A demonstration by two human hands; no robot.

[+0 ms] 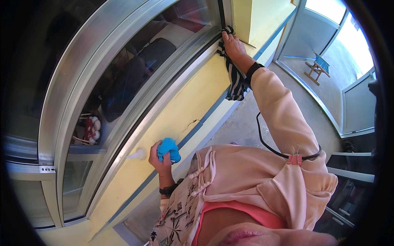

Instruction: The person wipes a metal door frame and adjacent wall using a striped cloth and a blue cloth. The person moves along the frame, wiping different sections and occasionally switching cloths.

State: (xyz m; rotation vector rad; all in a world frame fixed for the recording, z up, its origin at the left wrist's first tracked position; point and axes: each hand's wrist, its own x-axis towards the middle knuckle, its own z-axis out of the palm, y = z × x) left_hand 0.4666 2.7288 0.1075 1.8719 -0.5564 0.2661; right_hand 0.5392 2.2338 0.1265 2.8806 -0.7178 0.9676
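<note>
My right hand [235,46] presses a black-and-white striped cloth [235,78] against the lower corner of the metal window frame [181,77]. The cloth's free end hangs down over the yellow wall ledge. Lower and to the left, my left hand [158,158] grips a bunched blue cloth [168,150] above the yellow sill [197,92]. Just left of that hand, a white conical fitting [138,153] sits on the sill. A crack runs through the sill's surface near the blue cloth.
Behind the window glass, a basket [89,129] holds white rounded objects and something red. A folding stool [318,67] stands on the floor near an open door [311,33]. A black cable [264,138] loops by my right sleeve. Dark cabinets [344,190] stand at lower right.
</note>
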